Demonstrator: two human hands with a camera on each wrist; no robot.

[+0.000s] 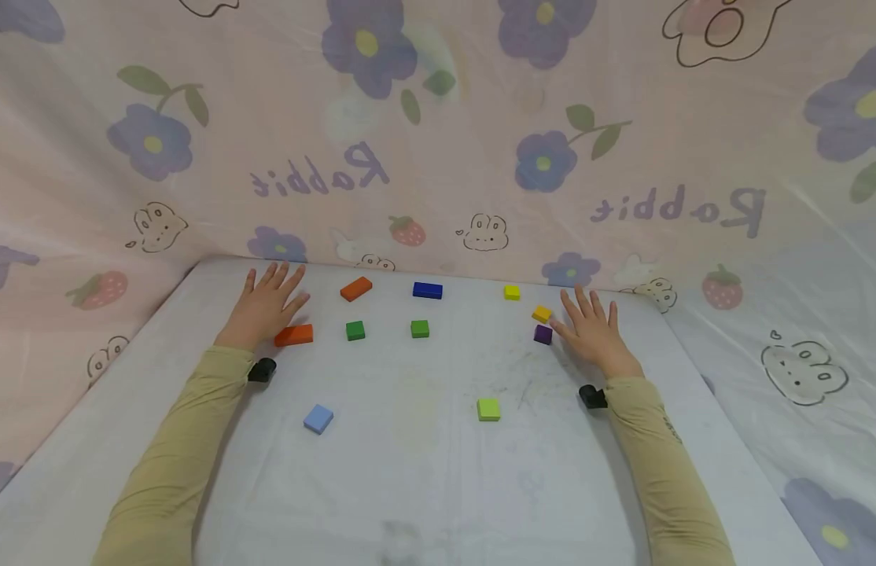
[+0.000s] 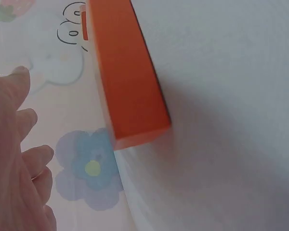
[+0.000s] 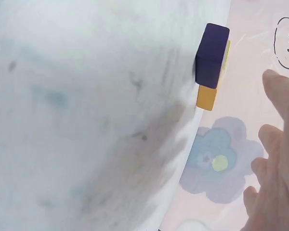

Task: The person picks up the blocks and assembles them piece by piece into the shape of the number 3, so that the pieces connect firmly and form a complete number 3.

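Note:
With fingers spread, my left hand (image 1: 259,310) is at the table's far left, just beside an orange block (image 1: 294,336). That block looms large in the left wrist view, apart from the fingertips (image 2: 38,159). My right hand (image 1: 590,334) spreads its fingers at the far right. Close to its thumb sit a purple block (image 1: 542,335) and an amber block (image 1: 542,314); in the head view I cannot tell whether the thumb touches either. The right wrist view has the purple block (image 3: 212,55) apart from the fingers. Neither hand holds anything.
Along the back lie another orange block (image 1: 356,289), a blue block (image 1: 427,291) and a yellow block (image 1: 512,292). Two green blocks (image 1: 355,330) sit mid-table. Nearer are a light blue block (image 1: 318,419) and a lime block (image 1: 489,409). A patterned curtain (image 1: 438,181) borders the white table (image 1: 410,487).

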